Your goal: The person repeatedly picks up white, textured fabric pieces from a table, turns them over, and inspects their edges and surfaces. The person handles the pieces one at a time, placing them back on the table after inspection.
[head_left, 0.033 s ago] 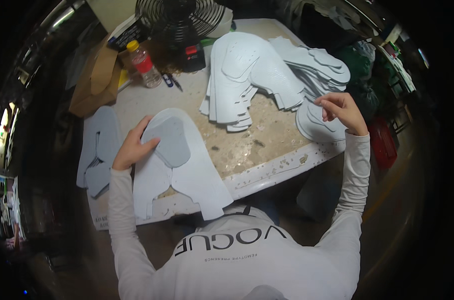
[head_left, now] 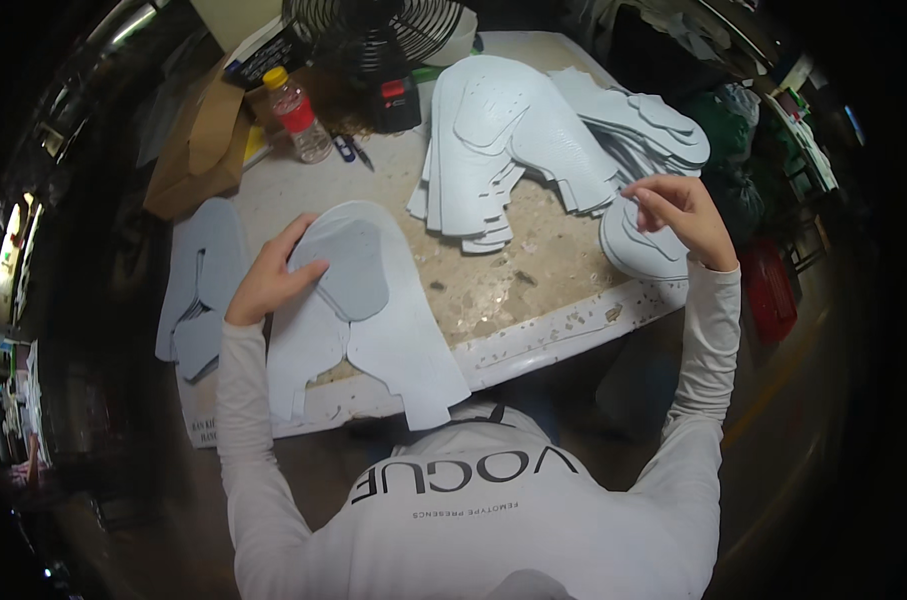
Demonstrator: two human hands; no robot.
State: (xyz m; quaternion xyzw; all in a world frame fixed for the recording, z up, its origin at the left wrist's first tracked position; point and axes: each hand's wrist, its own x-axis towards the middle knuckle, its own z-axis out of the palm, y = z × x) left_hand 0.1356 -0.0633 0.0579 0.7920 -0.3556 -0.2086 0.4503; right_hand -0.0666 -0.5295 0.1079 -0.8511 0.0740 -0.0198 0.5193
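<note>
A white shoe-upper piece (head_left: 405,325), arched at the top with two legs, lies on the near left of the table. On its rounded end sits a grey tongue-shaped piece (head_left: 353,270). My left hand (head_left: 268,280) grips the left edge of the white piece, its thumb reaching the grey one and its other fingers along the rim. Over at the right, my right hand (head_left: 689,218) is raised with thumb and fingertips pinched; whatever is between them is too small to make out. Below it are small rounded white pieces (head_left: 628,255).
A fanned stack of white upper pieces (head_left: 473,150) lies mid-table, with more stacked pieces (head_left: 663,125) behind right. Grey cut pieces (head_left: 213,260) lie far left. A bottle (head_left: 298,118), pens (head_left: 353,150), cardboard box (head_left: 201,150) and black fan (head_left: 378,35) stand toward the back.
The view has shifted slightly, so the table things appear a little higher and farther right. My right hand's fingertips have moved slightly closer to the fanned stack; my left hand keeps its hold.
</note>
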